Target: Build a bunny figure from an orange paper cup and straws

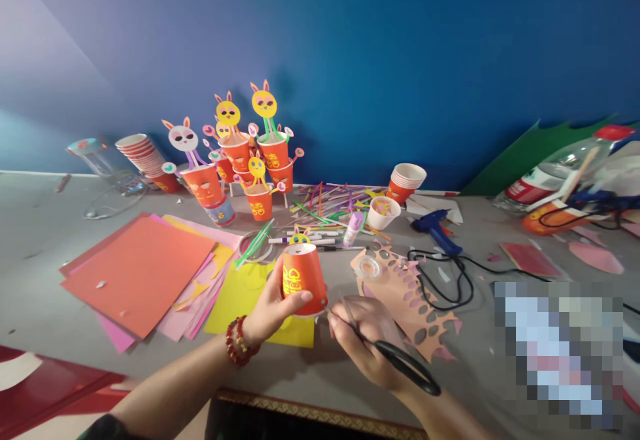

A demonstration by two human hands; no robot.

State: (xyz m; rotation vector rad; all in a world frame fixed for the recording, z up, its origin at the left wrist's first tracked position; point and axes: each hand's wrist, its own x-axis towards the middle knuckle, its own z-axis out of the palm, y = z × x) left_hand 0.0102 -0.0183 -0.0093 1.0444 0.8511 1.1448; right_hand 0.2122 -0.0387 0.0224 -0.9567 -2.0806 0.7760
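Observation:
My left hand (273, 313) is closed around an orange paper cup (306, 277) with yellow lettering, held bottom up over the table. My right hand (363, 340) grips a pair of scissors (407, 365), their black handles toward my wrist and the blades pointing up and away. Its thumb and fingertips are pinched close to the cup's lower rim; whether something small is between them I cannot tell. Beneath my left hand lies a yellow paper sheet (225, 307). A small yellow rabbit-like cutout (300, 238) shows just behind the cup.
Several decorated cups with rabbit heads (260, 205) stand at the back. Coloured paper sheets (145, 273) lie left. Pipe cleaners (330, 203), a glue stick (354, 228), a blue glue gun (440, 232) with its cord, punched orange paper (415, 300) and a plastic bottle (555, 167) spread rightward.

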